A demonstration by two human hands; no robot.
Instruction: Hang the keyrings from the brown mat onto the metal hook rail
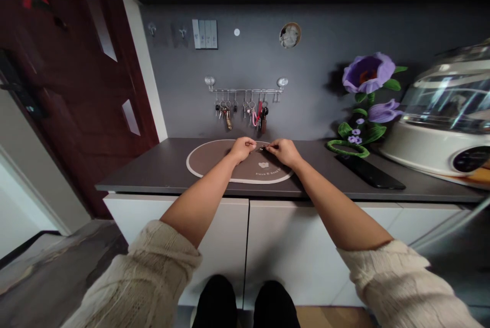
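Note:
Over the brown oval mat [214, 159] with a pale rim, my two hands work close together. My right hand [284, 152] pinches a small bunch of metal keys [261, 149] at its fingertips. Beside it on the left, my left hand [242, 149] is closed in a pinch, and what its fingers hold is too small to make out. Just above the hands, a wall-mounted key rack [247, 91] carries several hanging keys and key rings [228, 113], including red and pink straps [259, 113].
The dark countertop [153, 164] runs above white cabinet doors [214, 231]. To the right lie a black phone [369, 170], a purple artificial flower [368, 75] with a green base, and a large white appliance [432, 144] with a clear top. A dark red door [88, 88] stands left.

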